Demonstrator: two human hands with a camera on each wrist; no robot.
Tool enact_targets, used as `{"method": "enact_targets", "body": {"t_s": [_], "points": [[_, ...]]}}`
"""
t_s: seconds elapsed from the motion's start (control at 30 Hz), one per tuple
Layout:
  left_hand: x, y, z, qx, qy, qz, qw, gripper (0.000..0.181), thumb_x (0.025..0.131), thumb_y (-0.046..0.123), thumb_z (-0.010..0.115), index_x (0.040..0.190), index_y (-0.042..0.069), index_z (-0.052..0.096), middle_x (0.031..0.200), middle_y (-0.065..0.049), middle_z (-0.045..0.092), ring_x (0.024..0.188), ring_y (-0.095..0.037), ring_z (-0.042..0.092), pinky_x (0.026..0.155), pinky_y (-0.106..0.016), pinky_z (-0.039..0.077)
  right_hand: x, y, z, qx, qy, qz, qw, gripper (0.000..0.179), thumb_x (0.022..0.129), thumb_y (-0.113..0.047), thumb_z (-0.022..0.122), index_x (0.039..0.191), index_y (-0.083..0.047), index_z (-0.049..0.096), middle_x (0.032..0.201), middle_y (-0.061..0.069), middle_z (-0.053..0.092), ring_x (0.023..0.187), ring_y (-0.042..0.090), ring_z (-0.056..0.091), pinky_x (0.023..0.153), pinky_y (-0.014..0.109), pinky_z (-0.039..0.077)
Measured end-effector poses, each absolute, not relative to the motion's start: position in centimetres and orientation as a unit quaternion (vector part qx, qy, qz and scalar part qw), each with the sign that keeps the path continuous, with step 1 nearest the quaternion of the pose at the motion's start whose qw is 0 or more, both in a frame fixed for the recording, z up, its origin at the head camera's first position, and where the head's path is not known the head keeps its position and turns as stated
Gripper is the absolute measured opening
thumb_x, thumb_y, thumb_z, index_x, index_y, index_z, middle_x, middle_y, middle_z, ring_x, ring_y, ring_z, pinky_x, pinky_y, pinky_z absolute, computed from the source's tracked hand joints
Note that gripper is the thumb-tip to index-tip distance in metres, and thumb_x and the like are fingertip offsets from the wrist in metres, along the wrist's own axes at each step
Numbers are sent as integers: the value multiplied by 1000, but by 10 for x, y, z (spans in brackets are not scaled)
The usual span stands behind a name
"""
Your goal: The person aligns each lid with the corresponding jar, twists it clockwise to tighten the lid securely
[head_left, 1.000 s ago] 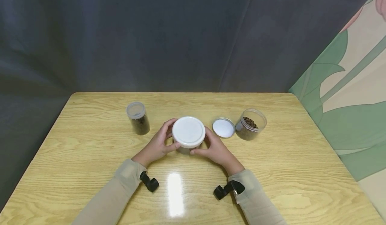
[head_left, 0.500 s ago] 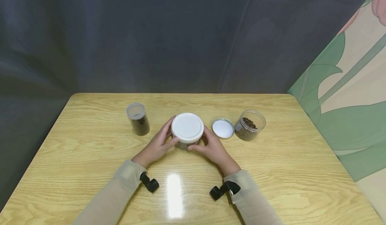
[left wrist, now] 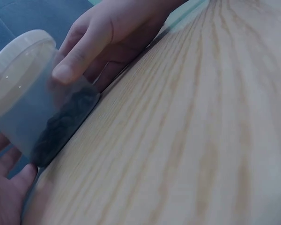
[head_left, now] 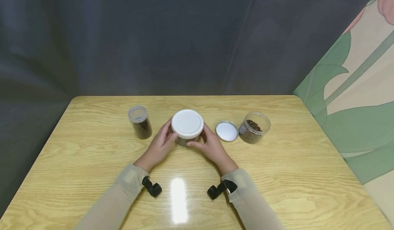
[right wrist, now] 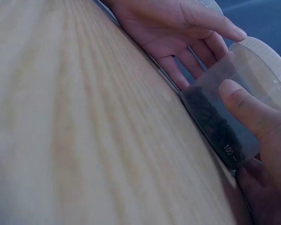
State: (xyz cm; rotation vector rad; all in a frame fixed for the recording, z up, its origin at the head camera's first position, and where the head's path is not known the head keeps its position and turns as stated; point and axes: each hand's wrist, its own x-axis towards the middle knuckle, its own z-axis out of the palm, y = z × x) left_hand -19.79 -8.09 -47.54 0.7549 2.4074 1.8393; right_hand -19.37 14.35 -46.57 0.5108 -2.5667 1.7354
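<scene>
A clear jar (left wrist: 30, 115) with a white ribbed lid (head_left: 187, 122) stands upright on the table between both hands. Dark pieces lie at its bottom, and a "100" mark shows on its wall in the right wrist view. My left hand (head_left: 157, 147) holds it from the left, thumb at the lid's rim and fingers round the side. From the right, my right hand (head_left: 212, 148) grips the jar wall, its thumb (right wrist: 246, 103) lying across the front. The far fingers are partly hidden behind the jar.
At the left stands a tall clear jar (head_left: 141, 124) with dark contents. To the right, an open clear jar (head_left: 253, 129) of brown pellets stands beside a round lid (head_left: 227, 131) with a white inside. A dark curtain (head_left: 184, 45) hangs behind the wooden table (head_left: 277, 189).
Both hands have moved the white-lidded jar away from the person and slightly left. The other jars and the loose lid stay in place.
</scene>
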Motion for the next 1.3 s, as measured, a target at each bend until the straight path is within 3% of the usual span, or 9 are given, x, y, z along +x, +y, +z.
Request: {"method": "enact_targets", "body": {"t_s": [0.23,0.6,0.87,1.13,1.3], "points": [[-200,-79,-475,205,774,598,-26,55,108,9,46,159,1,25,155,-25,37,137,-39,46,112,-49,41,-205,135,-467,156,-821,549,15,95,80,-16,88,158,-12,33,157,10,43,142,27,43,118,39,34],[-201,-74,-476,176,790,585,-57,53,111,21,43,158,0,28,156,-23,37,140,-35,44,113,-44,40,-214,130,-466,146,-820,552,16,96,80,-15,87,158,-10,32,156,14,43,143,30,42,118,41,33],[-202,-75,-477,164,795,581,-54,54,111,24,41,158,0,28,155,-24,37,141,-35,43,114,-45,40,-212,124,-458,133,-822,553,8,95,81,-8,85,158,-5,31,155,19,43,141,35,44,117,47,35],[-201,-76,-476,169,783,596,-52,55,111,21,42,159,3,23,160,-19,31,144,-32,39,116,-46,36,-217,125,-470,138,-818,558,21,96,79,-18,89,158,-13,34,155,13,45,142,28,44,117,43,36],[-201,-75,-476,165,777,606,-45,54,111,16,43,158,1,22,160,-21,29,144,-35,37,116,-49,35,-216,125,-471,136,-824,550,17,98,80,-22,89,159,-14,31,156,11,43,143,25,41,118,41,34]]}}
